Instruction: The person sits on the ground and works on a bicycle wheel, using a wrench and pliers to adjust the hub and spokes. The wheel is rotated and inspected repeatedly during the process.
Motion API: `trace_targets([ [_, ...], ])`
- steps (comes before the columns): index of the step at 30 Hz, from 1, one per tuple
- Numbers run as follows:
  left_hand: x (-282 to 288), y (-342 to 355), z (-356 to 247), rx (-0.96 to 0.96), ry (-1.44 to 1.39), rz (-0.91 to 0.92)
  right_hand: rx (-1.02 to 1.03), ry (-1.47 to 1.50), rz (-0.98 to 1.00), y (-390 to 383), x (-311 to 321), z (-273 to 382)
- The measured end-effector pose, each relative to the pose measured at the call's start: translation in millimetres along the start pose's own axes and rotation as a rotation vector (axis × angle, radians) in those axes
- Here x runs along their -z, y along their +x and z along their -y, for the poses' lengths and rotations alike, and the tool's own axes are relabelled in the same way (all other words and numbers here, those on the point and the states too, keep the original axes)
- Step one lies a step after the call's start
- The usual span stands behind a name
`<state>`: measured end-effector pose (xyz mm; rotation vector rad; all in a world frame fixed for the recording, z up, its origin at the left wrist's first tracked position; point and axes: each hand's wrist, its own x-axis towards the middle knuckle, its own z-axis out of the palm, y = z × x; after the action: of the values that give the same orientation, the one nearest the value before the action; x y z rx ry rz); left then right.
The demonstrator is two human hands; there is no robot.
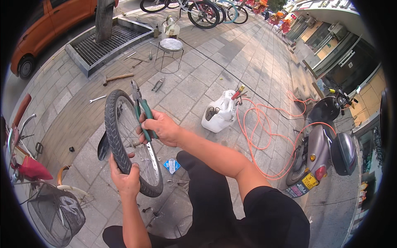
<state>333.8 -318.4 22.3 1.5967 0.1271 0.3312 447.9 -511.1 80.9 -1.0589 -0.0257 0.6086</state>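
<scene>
A bicycle wheel (112,128) with a black knobbly tyre stands upright before me, a little left of the middle. My left hand (127,180) is closed round the lower near side of its tyre, thumb on the tread side. In my right hand (160,129) are green-handled pliers (144,108), gripped by the handles. Their metal jaws point up and away, beside the wheel's upper rim. Part of the spokes and hub is hidden behind the pliers and my right hand. A blue and white packet (171,165) lies on the paving right of the wheel.
A hammer (118,79), a wrench (98,98) and more pliers (158,84) lie beyond the wheel. A cut white jug (220,113) stands right, near an orange hose (264,140) and a scooter (316,153). A stool (170,44) stands farther off; a bike basket (56,215) is at left.
</scene>
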Motion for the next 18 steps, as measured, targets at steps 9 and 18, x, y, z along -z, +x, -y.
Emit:
trace_targets([
  [9, 42.7, -158.3, -102.2, 0.040, 0.077, -0.320, 0.285, -0.379, 0.373, -123.2, -107.1, -52.3],
  [18, 78.1, -252.9, -46.2, 0.019, 0.036, -0.657, 0.109, -0.385, 0.574, -186.4, -172.8, -151.8],
])
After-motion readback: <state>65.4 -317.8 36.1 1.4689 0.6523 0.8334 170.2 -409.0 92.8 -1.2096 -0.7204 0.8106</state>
